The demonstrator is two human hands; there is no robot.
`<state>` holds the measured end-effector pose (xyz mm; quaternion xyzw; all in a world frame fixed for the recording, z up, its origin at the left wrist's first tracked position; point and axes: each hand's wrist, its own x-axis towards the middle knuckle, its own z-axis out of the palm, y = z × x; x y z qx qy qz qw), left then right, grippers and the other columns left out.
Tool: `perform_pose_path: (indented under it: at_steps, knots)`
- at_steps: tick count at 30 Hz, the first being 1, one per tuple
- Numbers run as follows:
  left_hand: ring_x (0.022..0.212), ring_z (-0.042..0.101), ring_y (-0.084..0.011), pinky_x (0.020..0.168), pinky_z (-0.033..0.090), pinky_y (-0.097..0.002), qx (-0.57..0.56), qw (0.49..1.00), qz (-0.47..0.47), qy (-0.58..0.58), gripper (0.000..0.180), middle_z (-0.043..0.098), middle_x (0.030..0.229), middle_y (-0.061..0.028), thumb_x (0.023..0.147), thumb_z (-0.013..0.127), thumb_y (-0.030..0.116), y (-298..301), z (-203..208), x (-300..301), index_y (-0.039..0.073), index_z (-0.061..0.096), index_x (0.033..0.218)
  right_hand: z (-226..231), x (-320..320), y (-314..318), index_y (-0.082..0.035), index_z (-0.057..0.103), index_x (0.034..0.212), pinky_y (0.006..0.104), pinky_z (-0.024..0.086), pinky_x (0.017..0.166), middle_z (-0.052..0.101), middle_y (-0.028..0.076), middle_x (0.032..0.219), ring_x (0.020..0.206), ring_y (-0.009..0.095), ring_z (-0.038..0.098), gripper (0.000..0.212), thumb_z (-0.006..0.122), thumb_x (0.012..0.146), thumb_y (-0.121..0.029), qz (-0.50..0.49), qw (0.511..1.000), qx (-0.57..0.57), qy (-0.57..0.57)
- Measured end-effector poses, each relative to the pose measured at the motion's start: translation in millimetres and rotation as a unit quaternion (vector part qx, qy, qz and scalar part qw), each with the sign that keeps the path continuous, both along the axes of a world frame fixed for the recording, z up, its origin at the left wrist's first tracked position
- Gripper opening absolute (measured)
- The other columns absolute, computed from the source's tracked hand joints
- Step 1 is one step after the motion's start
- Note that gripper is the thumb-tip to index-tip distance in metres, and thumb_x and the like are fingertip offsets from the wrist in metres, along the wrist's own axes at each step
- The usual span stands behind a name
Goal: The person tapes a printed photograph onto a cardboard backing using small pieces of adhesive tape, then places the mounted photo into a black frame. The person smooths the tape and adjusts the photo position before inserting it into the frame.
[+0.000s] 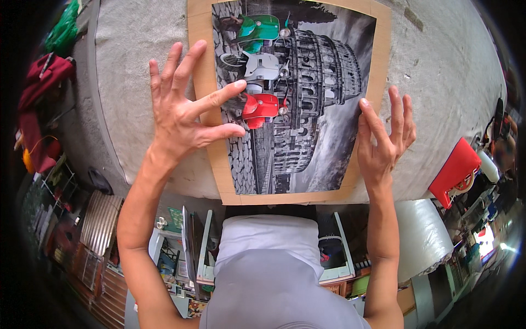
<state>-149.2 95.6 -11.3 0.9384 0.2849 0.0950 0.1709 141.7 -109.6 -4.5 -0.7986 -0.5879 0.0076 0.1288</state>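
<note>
Black-and-grey print (323, 66); left hand (183, 115) splayed over left edge; right hand (382, 145) loosely open at right edge; both empty.

The left hand (183, 112) splays wide; the right hand (381, 148) (thumb (362, 134) seemingly half hidden) spreads less.

Sideways 3-scooter print (298, 101) on tan board (290, 198)

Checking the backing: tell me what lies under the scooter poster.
A tan board borders the scooter poster at left, right and near edge, above a pale tabletop. What the poster covers cannot be seen.
</note>
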Motion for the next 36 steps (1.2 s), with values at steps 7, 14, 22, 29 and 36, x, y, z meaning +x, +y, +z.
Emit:
perform_pose_path:
  at_steps: [7,14,22,29,36]
  knots:
    - [0.148,0.023,-0.0328,0.123,-0.003,-0.0499,0.003,1.000,0.005,0.011,0.068,0.033,0.158,-0.0088,0.065,0.061,0.083,-2.3,-3.5,0.2,0.049,0.065,0.124,13.4,-52.6,-0.8,-0.006,0.035,0.152,0.0576,-0.013,0.118,0.022,0.014,0.163,0.153,0.035,0.005,0.071,0.031,0.102,-0.057,-0.004,0.986,-0.165,0.015]
    - [0.148,0.023,-0.0339,0.122,-0.004,-0.0512,-0.006,1.000,0.004,0.014,0.068,0.033,0.158,-0.0087,0.066,0.060,0.084,-0.6,-2.1,0.7,0.049,0.065,0.124,11.7,-95.6,18.8,0.004,0.013,0.156,0.0581,-0.014,0.117,0.008,0.021,0.164,0.153,0.036,-0.002,0.097,0.035,0.095,-0.068,-0.053,0.979,-0.181,0.074]
    - [0.148,0.024,-0.0345,0.121,-0.004,-0.0534,-0.012,1.000,0.006,0.018,0.066,0.033,0.158,-0.0087,0.068,0.060,0.082,-0.4,0.0,2.5,0.050,0.064,0.126,10.0,-132.1,41.1,0.008,0.013,0.154,0.0567,-0.008,0.119,0.007,0.027,0.163,0.153,0.038,0.000,0.105,0.042,0.091,-0.071,-0.013,0.981,-0.150,0.123]
    - [0.148,0.023,-0.0343,0.121,-0.003,-0.0553,-0.020,1.000,0.011,0.015,0.064,0.033,0.158,-0.0080,0.069,0.061,0.080,-1.6,-2.4,1.3,0.052,0.062,0.127,10.1,-156.3,54.1,0.009,0.020,0.153,0.0575,-0.006,0.119,0.011,0.027,0.162,0.152,0.041,0.003,0.105,0.041,0.090,-0.073,0.030,0.977,-0.139,0.157]
    - [0.148,0.023,-0.0338,0.121,-0.002,-0.0576,-0.010,1.000,0.010,0.021,0.063,0.031,0.159,-0.0062,0.069,0.061,0.077,-0.8,-4.4,-0.6,0.053,0.062,0.127,7.6,-166.7,61.1,-0.014,0.037,0.154,0.0580,-0.012,0.117,0.013,0.024,0.163,0.152,0.040,0.002,0.092,0.040,0.087,-0.078,0.036,0.985,-0.109,0.130]
